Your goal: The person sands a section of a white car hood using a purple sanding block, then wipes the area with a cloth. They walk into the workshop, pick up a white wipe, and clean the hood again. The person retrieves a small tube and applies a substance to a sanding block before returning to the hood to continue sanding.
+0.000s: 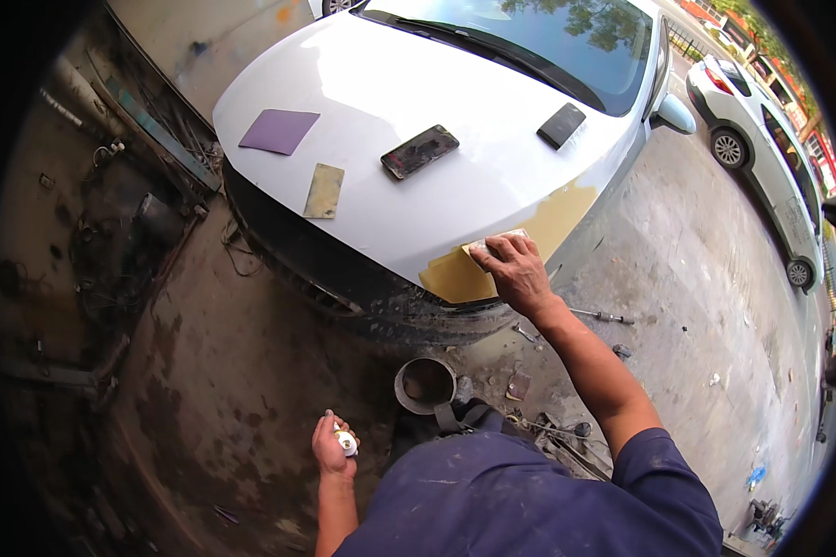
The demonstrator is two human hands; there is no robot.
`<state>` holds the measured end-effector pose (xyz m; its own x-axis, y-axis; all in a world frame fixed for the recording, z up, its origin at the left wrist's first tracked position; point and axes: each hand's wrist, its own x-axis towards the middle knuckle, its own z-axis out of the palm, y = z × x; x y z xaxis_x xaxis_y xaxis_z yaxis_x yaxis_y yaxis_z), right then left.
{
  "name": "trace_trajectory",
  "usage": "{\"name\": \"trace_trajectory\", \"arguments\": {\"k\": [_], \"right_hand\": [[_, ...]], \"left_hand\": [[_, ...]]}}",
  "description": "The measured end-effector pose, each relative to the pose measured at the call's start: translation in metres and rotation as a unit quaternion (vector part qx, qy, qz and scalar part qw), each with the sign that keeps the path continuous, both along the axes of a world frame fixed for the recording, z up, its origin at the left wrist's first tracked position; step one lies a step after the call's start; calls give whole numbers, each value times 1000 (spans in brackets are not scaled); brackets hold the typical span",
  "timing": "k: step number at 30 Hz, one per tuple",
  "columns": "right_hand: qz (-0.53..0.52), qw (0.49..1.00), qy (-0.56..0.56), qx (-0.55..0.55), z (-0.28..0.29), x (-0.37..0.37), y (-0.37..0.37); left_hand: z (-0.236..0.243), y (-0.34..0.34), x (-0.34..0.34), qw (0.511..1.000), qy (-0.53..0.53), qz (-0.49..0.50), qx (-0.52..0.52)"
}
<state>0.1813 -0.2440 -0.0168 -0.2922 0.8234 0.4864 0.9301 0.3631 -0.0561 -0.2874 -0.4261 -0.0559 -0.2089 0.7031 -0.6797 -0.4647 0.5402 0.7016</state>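
Observation:
My right hand (513, 269) presses a pale flat piece (498, 241) onto the yellow filler patch (559, 223) at the front corner of the car hood (372, 84). Fingers and thumb are closed on the piece and cover much of it, so its exact kind does not show. Low beside my body, my left hand (333, 447) grips a small white thing with a round end (346, 442). Across the hood lie a purple sheet of sandpaper (280, 132), a worn yellowish sheet (324, 191), a smudged dark phone (420, 151) and a black rectangular block (561, 125).
A round metal bucket (425, 386) stands on the floor below the bumper. A metal rod (602, 317) and small scraps lie right of it. Dirty clutter (111, 232) lines the left wall. Another white car (762, 139) is parked at the right.

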Motion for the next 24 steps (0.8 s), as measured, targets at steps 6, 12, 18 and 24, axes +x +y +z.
{"name": "trace_trajectory", "arguments": {"k": [6,12,18,24], "right_hand": [[18,999,28,-13,-27,3,-22],[13,998,10,-61,-55,11,-90],[7,997,41,-64,-45,16,-111],[-5,999,34,7,-7,2,-36]], "left_hand": [[1,-5,2,1000,-1,4,-3],[-11,-14,7,1000,-7,1,-21],[-9,-5,10,1000,-5,1,-7],[-3,0,15,1000,-5,-25,-19]]}}
